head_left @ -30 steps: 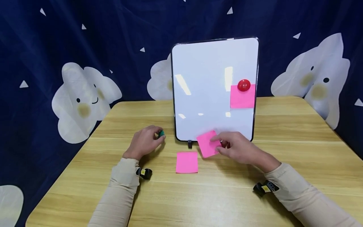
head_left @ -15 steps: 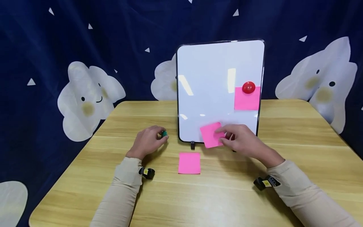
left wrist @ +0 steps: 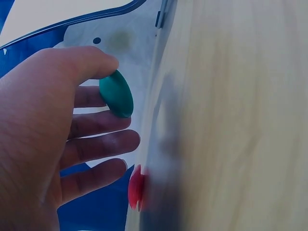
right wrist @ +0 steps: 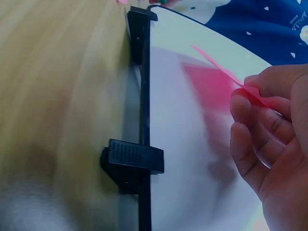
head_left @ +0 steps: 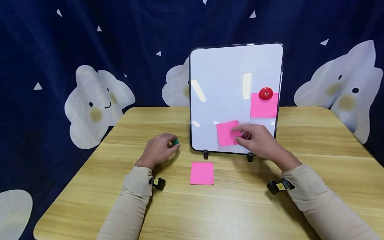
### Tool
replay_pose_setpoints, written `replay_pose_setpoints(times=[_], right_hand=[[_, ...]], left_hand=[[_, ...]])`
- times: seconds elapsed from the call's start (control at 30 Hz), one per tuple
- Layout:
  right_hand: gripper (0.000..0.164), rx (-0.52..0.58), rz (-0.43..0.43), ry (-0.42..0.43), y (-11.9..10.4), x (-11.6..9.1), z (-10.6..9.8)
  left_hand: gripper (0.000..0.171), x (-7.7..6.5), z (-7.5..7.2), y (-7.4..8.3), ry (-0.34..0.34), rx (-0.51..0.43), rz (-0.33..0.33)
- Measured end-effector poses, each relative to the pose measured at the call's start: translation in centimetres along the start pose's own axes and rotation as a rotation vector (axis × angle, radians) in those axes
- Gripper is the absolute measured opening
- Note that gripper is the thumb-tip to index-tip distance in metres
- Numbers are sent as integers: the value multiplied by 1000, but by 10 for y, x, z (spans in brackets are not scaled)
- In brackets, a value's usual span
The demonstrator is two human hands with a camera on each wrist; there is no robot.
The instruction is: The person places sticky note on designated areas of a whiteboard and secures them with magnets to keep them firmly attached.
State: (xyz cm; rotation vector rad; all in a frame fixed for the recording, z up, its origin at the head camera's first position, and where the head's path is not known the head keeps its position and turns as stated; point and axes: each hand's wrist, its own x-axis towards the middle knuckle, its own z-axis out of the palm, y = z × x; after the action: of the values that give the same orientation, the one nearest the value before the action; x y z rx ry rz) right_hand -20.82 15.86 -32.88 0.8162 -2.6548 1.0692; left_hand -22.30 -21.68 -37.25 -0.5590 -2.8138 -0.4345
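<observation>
My right hand [head_left: 260, 139] pinches a pink sticky note [head_left: 225, 134] by its right edge, in front of the lower part of a whiteboard [head_left: 219, 83]. In the right wrist view the note [right wrist: 216, 65] stands edge-on, close to the board, with its pink reflection behind it. Left of the board, low over the table, my left hand [head_left: 157, 149] holds a round green magnet [left wrist: 117, 94] between thumb and fingers. A second sticky note [head_left: 202, 173] lies flat on the table below the board. A third note [head_left: 264, 108] hangs on the board's right side under a red magnet [head_left: 266, 93].
Two black feet [head_left: 250, 157] carry the whiteboard on the wooden table [head_left: 240, 203]. Another red round piece [left wrist: 136, 187] sits on the table beyond the left fingers in the left wrist view. A blue curtain [head_left: 144, 26] with clouds hangs behind.
My right hand has raised the pinched sticky note from the board's bottom edge up in front of its lower face, turning it straighter. The left hand keeps the green magnet nearly in place.
</observation>
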Motion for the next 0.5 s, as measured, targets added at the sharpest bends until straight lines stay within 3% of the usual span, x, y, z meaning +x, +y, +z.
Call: replay_pose_setpoints(times=[0.23, 0.5], right_hand=[[31, -23, -19, 36, 2, 5, 1], [37, -50, -38, 40, 1, 3, 0]], left_hand=[[28, 0, 0, 2, 2, -3, -7], [33, 2, 1, 5, 102, -44, 50]])
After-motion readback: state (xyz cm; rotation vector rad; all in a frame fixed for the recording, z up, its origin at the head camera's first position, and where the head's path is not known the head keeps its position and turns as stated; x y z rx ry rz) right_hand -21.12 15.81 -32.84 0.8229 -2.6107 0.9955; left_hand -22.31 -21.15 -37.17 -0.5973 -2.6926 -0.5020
